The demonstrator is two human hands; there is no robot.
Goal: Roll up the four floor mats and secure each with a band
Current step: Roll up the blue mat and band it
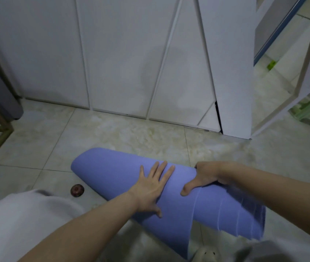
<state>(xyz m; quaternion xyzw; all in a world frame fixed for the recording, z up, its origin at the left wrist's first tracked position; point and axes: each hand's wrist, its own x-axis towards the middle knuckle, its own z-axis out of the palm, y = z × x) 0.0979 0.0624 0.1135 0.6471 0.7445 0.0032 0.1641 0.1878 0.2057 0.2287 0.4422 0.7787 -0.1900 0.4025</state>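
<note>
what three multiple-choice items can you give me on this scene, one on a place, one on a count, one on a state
1. Relative to the rolled purple foam mat, where is the small dark red round object?
A) on top of it
B) on the pale tiled floor, left of it
C) tucked inside it

2. How many hands touch the mat?
A) none
B) one
C) two

3. How is the left hand?
A) flat, fingers spread
B) balled in a fist
C) lifted off the mat

Answers:
1 B, it sits on bare tile by the roll's left end.
2 C, the left hand presses the roll and the right hand grips it.
3 A, its fingers lie straight and spread on the roll.
</note>
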